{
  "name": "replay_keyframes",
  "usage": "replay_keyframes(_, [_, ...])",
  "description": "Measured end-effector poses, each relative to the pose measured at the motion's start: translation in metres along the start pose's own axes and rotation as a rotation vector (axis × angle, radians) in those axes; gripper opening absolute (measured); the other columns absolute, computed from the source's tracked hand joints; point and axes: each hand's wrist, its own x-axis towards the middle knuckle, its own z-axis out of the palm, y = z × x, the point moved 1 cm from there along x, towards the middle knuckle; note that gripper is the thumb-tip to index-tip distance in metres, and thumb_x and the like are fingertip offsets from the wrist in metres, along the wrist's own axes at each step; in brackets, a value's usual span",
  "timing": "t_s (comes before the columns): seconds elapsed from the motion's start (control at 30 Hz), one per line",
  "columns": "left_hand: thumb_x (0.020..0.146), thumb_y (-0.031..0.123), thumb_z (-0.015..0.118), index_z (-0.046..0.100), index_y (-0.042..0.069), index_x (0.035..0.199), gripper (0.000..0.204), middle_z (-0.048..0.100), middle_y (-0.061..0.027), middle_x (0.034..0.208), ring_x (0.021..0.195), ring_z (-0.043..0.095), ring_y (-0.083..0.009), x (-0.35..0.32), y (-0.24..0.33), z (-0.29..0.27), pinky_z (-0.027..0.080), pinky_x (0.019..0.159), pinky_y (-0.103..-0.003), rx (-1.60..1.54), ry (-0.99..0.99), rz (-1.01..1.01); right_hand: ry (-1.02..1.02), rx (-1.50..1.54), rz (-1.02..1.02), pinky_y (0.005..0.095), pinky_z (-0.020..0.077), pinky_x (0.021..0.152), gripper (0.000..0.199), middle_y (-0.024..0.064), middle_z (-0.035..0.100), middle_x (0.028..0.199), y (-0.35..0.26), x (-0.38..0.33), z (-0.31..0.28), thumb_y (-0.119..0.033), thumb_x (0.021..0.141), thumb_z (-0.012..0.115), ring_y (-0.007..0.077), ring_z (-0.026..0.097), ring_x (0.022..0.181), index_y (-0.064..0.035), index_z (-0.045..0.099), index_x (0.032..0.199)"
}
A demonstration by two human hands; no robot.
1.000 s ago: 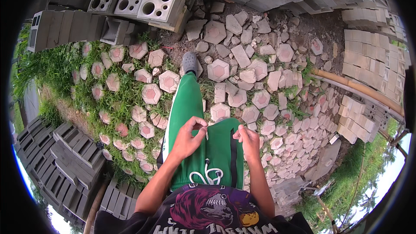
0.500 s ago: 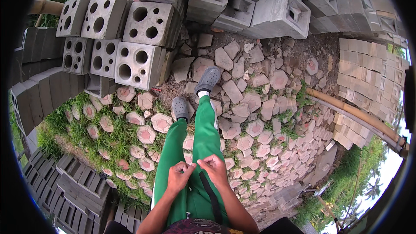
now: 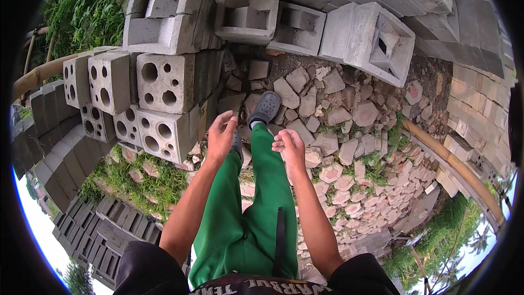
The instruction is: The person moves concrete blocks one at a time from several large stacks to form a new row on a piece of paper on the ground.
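Paver ground (image 3: 349,131) — two empty hands: left hand (image 3: 221,134), right hand (image 3: 291,146).

no packages, labels, signs or screens in view, only printed lettering on shirt hem (image 3: 240,287)

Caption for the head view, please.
Both bare hands, left and right, raised empty over green trousers, facing stacked concrete blocks on a broken-paver path.

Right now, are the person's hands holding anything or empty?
Empty. The left hand and right hand are raised, fingers loosely curled around nothing, in front of the stacked concrete blocks.
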Motion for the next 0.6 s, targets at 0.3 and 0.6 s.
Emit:
replay_keyframes(0.3, [0.082,0.018,0.059,0.03,-0.009,0.136,0.067,0.042,-0.0301,0.133,0.129,0.036,-0.0413,0.253,0.115,0.055,0.03,0.108,-0.043,0.708,0.334,0.554,0.065,-0.449,-0.224,0.0321,0.0486,0.084,0.041,0.0154,0.064,0.106,-0.092,0.209,0.021,-0.027,0.087,0.061,0.0221,0.062,0.095,0.0019,0.054,0.116])
replay_keyframes(0.6, [0.077,0.022,0.058,0.031,-0.006,0.137,0.071,0.041,-0.0287,0.135,0.124,0.044,-0.0405,0.324,0.105,0.039,0.038,0.102,-0.045,0.71,0.42,0.315,0.195,-0.791,-0.401,0.0399,0.0417,0.1,0.072,0.0256,0.053,0.127,-0.151,0.296,0.113,-0.034,0.078,0.062,0.0361,0.054,0.116,0.0034,0.037,0.134])
